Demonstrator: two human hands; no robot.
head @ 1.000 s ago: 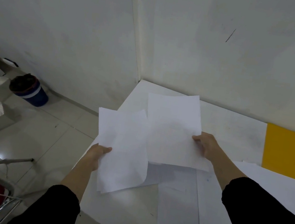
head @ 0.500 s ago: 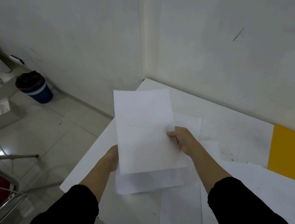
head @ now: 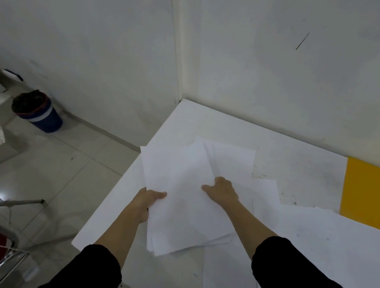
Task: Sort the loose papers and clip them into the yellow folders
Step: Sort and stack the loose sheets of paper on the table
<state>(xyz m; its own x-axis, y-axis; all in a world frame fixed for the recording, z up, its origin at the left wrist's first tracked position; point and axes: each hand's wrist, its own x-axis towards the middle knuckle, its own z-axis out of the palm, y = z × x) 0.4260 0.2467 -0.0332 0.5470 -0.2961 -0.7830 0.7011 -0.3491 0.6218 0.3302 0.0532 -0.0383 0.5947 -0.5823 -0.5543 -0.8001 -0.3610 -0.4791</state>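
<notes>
1. Way off to the left of both hands, down on the floor, there's a blue bin (head: 38, 111) with a black liner. It has nothing to do with the job, and I can't see any label on it.
2. The left hand (head: 148, 199) grips the stack of papers (head: 182, 200) at its left edge, thumb on top and fingers hidden underneath. My guess is it's the anchor, holding the stack steady and clear of the desk (head: 305, 168).
3. The stack sits between the two hands, tilted, with the bottom edges fanned out a bit, so it isn't squared up yet.
4. The right hand (head: 222, 190) is on the stack's right edge, thumb flat on the top sheet and fingers curled over the edge, so it looks like a pinch. Probably it's there to even the sheets up or seat the top one.
5. Loose sheets (head: 229, 276) lie flat on the desk, some under the right forearm and more just beyond and to the right of the right hand. I'd say those aren't gathered yet.
6. The yellow folder (head: 377, 192) lies flat against the wall, well to the right of the right hand, with neither hand touching it. By my read, clipping hasn't started.
7. Writing: nothing readable anywhere. The sheets look blank from here, and there are no brands or labels.
</notes>
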